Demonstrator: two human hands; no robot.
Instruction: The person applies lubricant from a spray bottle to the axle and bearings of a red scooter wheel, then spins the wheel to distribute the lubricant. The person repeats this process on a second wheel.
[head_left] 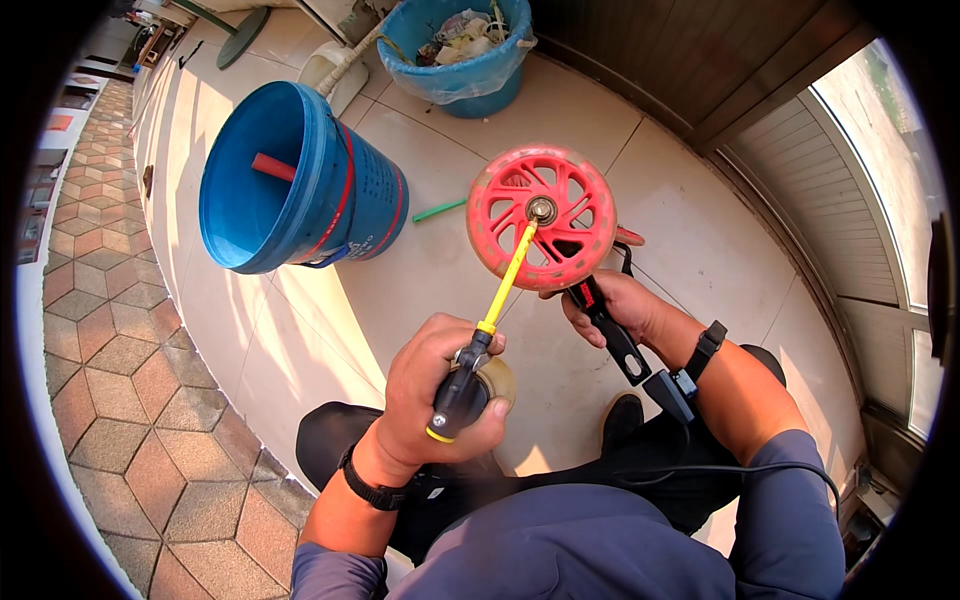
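My left hand grips a spray can with a black nozzle and a thin yellow straw. The straw's tip rests at the metal hub of a red spoked wheel. My right hand holds that wheel up from below and behind, with a black tool or bracket running through the palm. A dark band sits on each wrist, and a small black device with a cable hangs at the right wrist.
A blue bucket lies tipped on its side at the upper left, a red rod inside. A second blue bin with rubbish stands at the top. Cream tile floor meets brick paving on the left. A wooden wall and window frame run along the right.
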